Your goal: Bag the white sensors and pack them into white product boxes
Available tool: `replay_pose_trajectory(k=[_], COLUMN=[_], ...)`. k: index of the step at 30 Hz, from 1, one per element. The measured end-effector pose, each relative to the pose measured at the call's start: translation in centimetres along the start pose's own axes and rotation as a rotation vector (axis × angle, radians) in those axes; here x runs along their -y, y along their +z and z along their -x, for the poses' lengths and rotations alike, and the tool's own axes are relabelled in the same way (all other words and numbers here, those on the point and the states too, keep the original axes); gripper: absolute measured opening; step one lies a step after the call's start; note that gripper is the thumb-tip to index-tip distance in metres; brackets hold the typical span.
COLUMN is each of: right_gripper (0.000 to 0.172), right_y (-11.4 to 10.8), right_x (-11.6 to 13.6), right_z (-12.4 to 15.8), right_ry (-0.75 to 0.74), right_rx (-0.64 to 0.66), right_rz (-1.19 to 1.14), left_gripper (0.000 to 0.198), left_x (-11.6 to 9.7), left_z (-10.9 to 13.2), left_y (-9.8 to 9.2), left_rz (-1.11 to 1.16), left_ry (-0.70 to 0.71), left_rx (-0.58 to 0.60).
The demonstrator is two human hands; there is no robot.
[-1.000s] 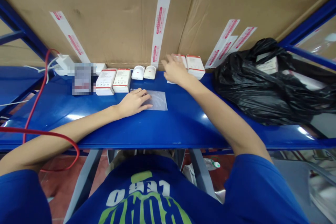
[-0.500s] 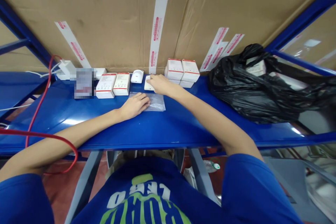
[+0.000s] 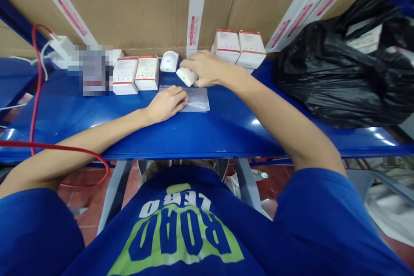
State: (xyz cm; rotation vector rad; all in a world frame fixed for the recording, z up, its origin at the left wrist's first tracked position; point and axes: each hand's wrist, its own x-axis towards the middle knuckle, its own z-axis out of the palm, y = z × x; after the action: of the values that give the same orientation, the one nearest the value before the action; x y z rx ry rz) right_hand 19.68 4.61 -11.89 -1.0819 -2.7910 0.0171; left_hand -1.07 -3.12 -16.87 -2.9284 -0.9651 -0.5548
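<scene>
White rounded device (image 3: 186, 76) is grasped in the right hand (image 3: 207, 68), tilted, over the middle of the desk (image 3: 200, 138). Nearest the body, a red cable (image 3: 39, 76) loops across the left forearm; lifting that arm carelessly could snag it. Beyond, the left hand (image 3: 165, 104) lies palm down on a clear plastic bag (image 3: 198, 99), fingers loosely bent; I cannot tell whether they pinch the film. Pressing there while that hand slides could drag or crease it. The device is held towards its right end, so a loose grip could let the smooth casing slip and drop. Farther back, a second device (image 3: 169, 61) stands just beside the cartons (image 3: 125, 76) on the left; a wide leftward swing could bump it. Stacked boxes (image 3: 252, 49) rise right behind the right wrist, perhaps close enough for a backward knock to topple them; contact is hard to judge.
</scene>
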Motion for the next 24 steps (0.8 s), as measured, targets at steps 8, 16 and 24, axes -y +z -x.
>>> replay_pose_trajectory(k=[8, 16, 24], right_gripper=[0.072, 0.071, 0.066], right_y=[-2.3, -0.9, -0.7], right_x=[2.9, 1.6, 1.7], right_z=[7.3, 9.8, 9.9], right_ry=[0.116, 0.308, 0.364], right_rx=[-0.146, -0.140, -0.193], right_rz=[0.067, -0.012, -0.053], left_gripper=[0.032, 0.042, 0.026], left_x=[-0.2, -0.4, -1.0], left_z=[0.2, -1.5, -2.8], left_y=[0.0, -1.0, 0.0], left_rz=[-0.074, -0.175, -0.209], left_ry=[0.026, 0.000, 0.093], left_rx=[-0.044, 0.015, 0.100])
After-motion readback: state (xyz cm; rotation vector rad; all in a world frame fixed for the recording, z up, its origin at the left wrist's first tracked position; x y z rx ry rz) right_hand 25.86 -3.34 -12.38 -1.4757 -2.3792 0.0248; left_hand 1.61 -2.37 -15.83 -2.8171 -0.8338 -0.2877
